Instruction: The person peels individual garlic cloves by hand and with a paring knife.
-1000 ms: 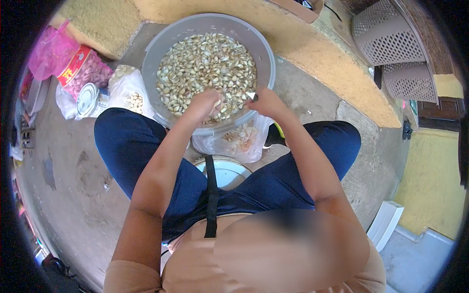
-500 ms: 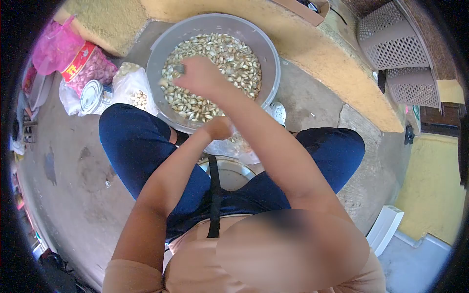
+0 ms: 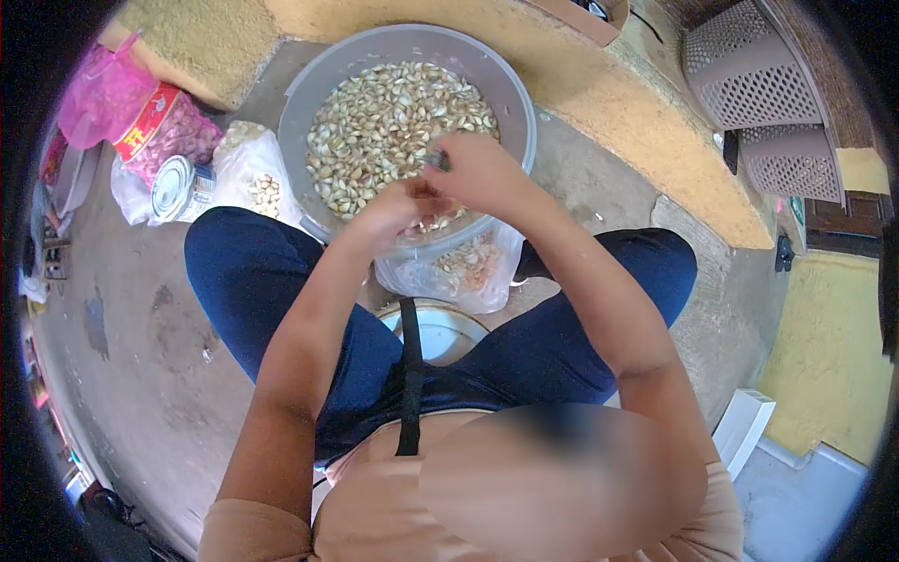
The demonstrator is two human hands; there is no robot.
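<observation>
Over the near edge of a wide grey basin (image 3: 293,140), my two hands meet. Garlic cloves (image 3: 398,117), many with skin on, lie in the basin, seemingly in water. My right hand (image 3: 479,169) is closed on a small tool (image 3: 440,161); only its dark end shows beside the fingers. My left hand (image 3: 398,211) is closed with its fingertips against the right hand's, slightly blurred, and what it pinches is hidden. Just below hangs a clear plastic bag (image 3: 492,286) with pale garlic peelings (image 3: 465,262) inside.
Left of the basin stand a white bag (image 3: 245,173) with peeled cloves, a tin can (image 3: 183,187) and a pink net sack (image 3: 183,140). A round metal lid or pan (image 3: 445,332) lies between my knees. Yellow ledge (image 3: 609,103) behind; grey plastic baskets (image 3: 758,84) at right.
My right hand has moved from above the cloves toward me and to the right. My left hand has risen from the plastic bag to meet it, leaving the bag more visible.
</observation>
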